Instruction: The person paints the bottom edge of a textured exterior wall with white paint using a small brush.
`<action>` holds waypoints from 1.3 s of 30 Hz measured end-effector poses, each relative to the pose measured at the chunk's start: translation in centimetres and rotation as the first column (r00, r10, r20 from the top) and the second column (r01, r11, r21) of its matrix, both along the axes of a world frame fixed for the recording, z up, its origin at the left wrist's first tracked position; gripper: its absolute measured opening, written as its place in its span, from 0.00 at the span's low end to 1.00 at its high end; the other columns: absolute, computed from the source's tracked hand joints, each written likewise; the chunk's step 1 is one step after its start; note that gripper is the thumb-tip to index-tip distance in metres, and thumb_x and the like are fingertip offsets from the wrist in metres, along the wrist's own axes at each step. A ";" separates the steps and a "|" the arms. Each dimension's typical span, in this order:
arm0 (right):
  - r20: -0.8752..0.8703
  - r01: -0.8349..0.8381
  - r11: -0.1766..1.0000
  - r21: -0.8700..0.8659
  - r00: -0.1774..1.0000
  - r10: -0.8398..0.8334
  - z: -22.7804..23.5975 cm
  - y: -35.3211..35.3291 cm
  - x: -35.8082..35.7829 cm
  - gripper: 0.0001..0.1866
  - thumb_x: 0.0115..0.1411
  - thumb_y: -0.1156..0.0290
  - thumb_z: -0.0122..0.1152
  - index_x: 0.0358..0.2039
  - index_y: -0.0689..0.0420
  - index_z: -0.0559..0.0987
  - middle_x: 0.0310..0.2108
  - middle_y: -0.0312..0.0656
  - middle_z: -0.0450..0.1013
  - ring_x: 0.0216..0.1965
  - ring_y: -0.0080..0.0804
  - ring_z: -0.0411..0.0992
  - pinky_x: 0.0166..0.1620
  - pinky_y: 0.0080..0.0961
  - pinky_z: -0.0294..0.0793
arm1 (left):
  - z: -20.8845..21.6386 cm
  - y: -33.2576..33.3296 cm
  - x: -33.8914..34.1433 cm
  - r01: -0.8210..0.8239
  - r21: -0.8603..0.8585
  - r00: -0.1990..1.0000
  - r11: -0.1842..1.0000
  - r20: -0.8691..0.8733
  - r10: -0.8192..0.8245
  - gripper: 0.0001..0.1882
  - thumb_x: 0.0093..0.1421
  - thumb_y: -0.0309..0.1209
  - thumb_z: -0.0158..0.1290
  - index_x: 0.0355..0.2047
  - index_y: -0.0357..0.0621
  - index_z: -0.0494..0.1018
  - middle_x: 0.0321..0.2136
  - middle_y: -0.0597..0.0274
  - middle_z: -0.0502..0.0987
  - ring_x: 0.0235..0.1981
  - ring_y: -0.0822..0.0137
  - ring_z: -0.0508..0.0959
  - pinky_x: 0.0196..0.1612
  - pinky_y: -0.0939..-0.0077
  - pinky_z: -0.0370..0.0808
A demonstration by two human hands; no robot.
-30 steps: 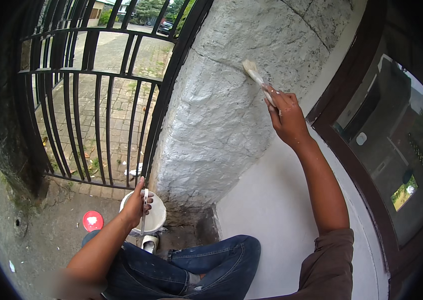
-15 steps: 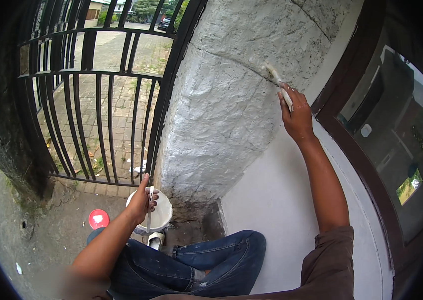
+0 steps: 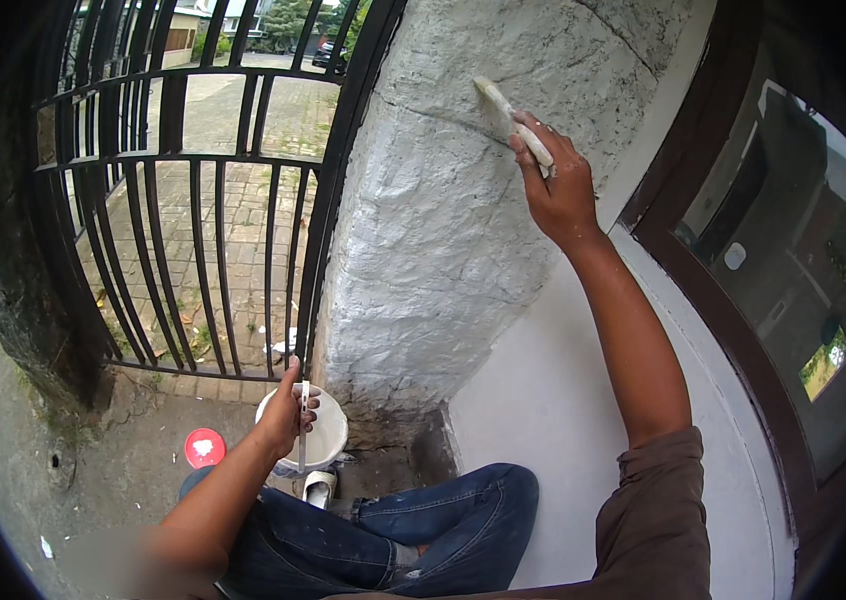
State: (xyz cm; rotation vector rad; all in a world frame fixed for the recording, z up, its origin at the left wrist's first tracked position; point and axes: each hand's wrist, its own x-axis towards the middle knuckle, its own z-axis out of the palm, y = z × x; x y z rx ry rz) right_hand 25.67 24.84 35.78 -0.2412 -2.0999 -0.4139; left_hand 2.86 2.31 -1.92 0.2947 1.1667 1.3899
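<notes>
My right hand (image 3: pixel 565 185) is closed round the pale handle of a paintbrush (image 3: pixel 533 148). The brush's bristles touch the rough stone wall (image 3: pixel 433 220), which is coated white and grey, near a dark crack. Lower down, my left hand (image 3: pixel 288 415) grips the thin handle (image 3: pixel 303 425) of a white bucket (image 3: pixel 340 440). Off-white contents show inside the bucket, though my hand and the handle cover part of it. Some fingers of my left hand are hidden behind the handle.
A black barred gate (image 3: pixel 198 165) stands left of the stone wall. On the ground lies a red lid (image 3: pixel 205 448) with a white blob. A brown-framed window (image 3: pixel 783 260) and a smooth white wall (image 3: pixel 563 400) are at my right. My bent legs (image 3: pixel 443 510) are below.
The paintbrush in my right hand has moved left and upward across the stone wall. My left hand keeps its hold on the bucket's handle. The view has shifted slightly.
</notes>
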 end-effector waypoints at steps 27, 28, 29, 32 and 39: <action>-0.286 -0.182 0.960 -0.212 0.951 0.117 1.9 0.0 -2.2 0.16 0.72 0.68 0.58 0.56 0.61 0.80 0.48 0.54 0.79 0.46 0.46 0.80 0.49 0.39 0.77 | 0.4 0.0 0.3 -0.003 0.002 1.000 1.000 -0.019 0.003 0.40 0.62 0.76 0.44 0.33 0.48 0.75 0.23 0.72 0.71 0.21 0.75 0.66 0.29 0.78 0.62; -0.283 -0.186 0.959 -0.213 0.951 0.121 1.8 0.0 -2.4 0.16 0.72 0.68 0.58 0.56 0.61 0.80 0.48 0.54 0.79 0.46 0.46 0.80 0.49 0.39 0.77 | 0.4 0.0 0.3 -0.008 0.001 1.000 1.000 -0.016 0.008 0.40 0.62 0.76 0.44 0.33 0.48 0.75 0.23 0.72 0.71 0.21 0.75 0.66 0.29 0.78 0.62; -0.295 -0.196 0.962 -0.191 0.946 0.134 1.6 0.0 -2.5 0.16 0.73 0.68 0.58 0.56 0.61 0.79 0.48 0.54 0.79 0.46 0.46 0.80 0.49 0.39 0.77 | 0.3 -0.1 0.3 0.000 0.006 1.000 1.000 -0.007 0.000 0.40 0.62 0.76 0.44 0.34 0.47 0.75 0.23 0.73 0.70 0.21 0.75 0.66 0.29 0.78 0.62; -0.238 -0.160 0.987 -0.017 0.959 0.151 0.7 -0.7 -4.0 0.17 0.72 0.69 0.59 0.57 0.62 0.79 0.47 0.54 0.78 0.45 0.48 0.78 0.49 0.40 0.77 | 0.1 -0.2 0.5 0.012 0.010 1.000 1.000 -0.002 -0.012 0.40 0.62 0.76 0.44 0.35 0.47 0.74 0.23 0.73 0.70 0.21 0.75 0.65 0.30 0.78 0.62; -0.011 0.016 0.987 0.159 1.000 -0.015 2.0 -1.2 -4.3 0.17 0.72 0.67 0.58 0.58 0.58 0.78 0.47 0.51 0.79 0.49 0.53 0.75 0.53 0.44 0.75 | 0.5 -0.4 0.5 0.006 0.009 1.000 1.000 -0.019 -0.006 0.39 0.63 0.75 0.44 0.36 0.48 0.73 0.23 0.73 0.69 0.21 0.76 0.64 0.30 0.78 0.61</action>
